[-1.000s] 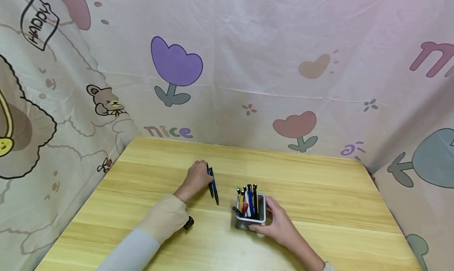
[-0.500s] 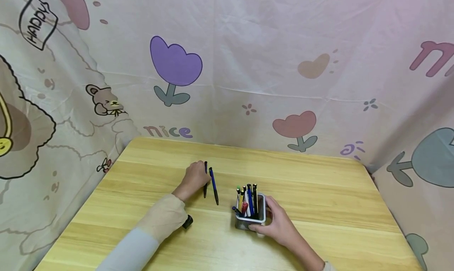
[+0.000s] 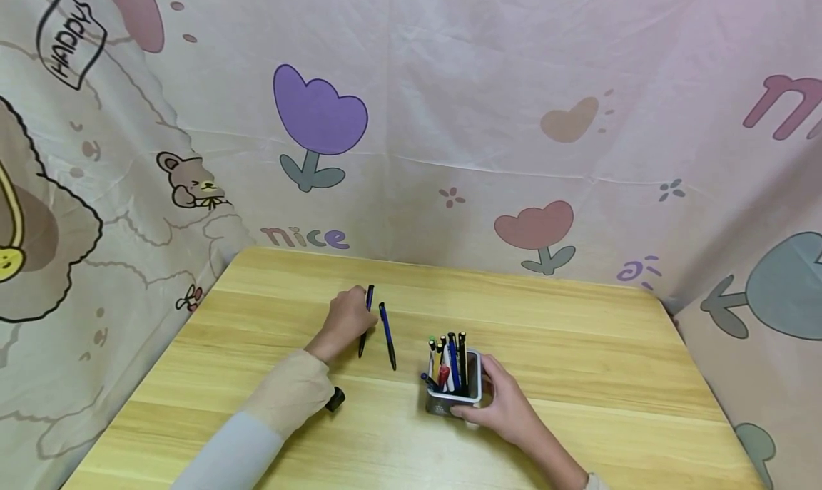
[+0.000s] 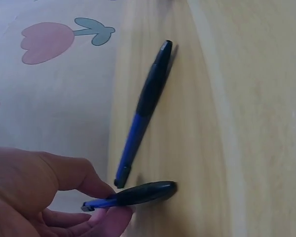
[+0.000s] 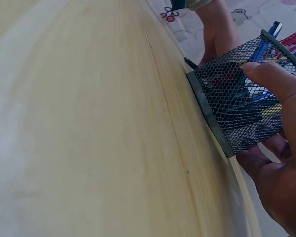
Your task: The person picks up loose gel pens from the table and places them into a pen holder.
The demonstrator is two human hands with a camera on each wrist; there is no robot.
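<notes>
My left hand [image 3: 349, 314] pinches a blue and black pen [image 4: 145, 193] between thumb and fingers, just above the table. A second blue pen [image 3: 387, 336] with a black grip lies on the wood right beside that hand. Around a black mesh pen holder [image 3: 452, 407] my right hand [image 3: 507, 404] is wrapped, thumb at the near side and fingers at the right side. Several pens and a red-capped pen [image 3: 444, 376] stand in the holder. In the right wrist view the thumb presses on the mesh wall [image 5: 227, 98].
The wooden table [image 3: 578, 347] runs back to a printed cloth [image 3: 417, 119] hung behind and at both sides. A black wrist device [image 3: 335, 399] sits by the left sleeve.
My left hand has drawn slightly left with its pen, which has swung to tilt the other way and now sits apart from the second pen. The right hand and holder stay put.
</notes>
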